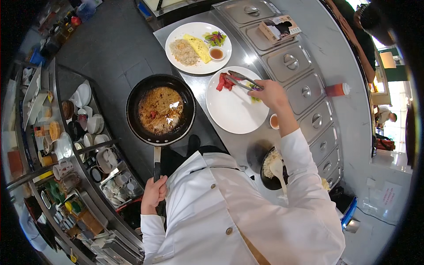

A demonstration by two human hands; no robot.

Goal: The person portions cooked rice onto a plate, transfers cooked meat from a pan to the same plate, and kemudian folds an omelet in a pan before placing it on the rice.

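My left hand (155,192) grips the handle of a black frying pan (132,109), held off the counter over the floor. Brown oily sauce and a small red scrap (153,114) lie in the pan. My right hand (273,94) is closed around metal tongs (243,79), whose tips are at red meat pieces (226,82) on a white plate (235,114). Whether the tips pinch the meat is not clear. Salad greens (255,91) on that plate are partly hidden by my hand and the tongs. A small cup of sauce (274,121) stands beside the plate, partly behind my forearm.
Another white plate (179,69) holds fried rice, a folded omelette, salad and sauce. Lidded steel pans (291,63) line the counter, with a box (280,29) on top. A black bowl of rice (270,165) holds a white paddle (278,169). Crockery shelves (82,149) stand left.
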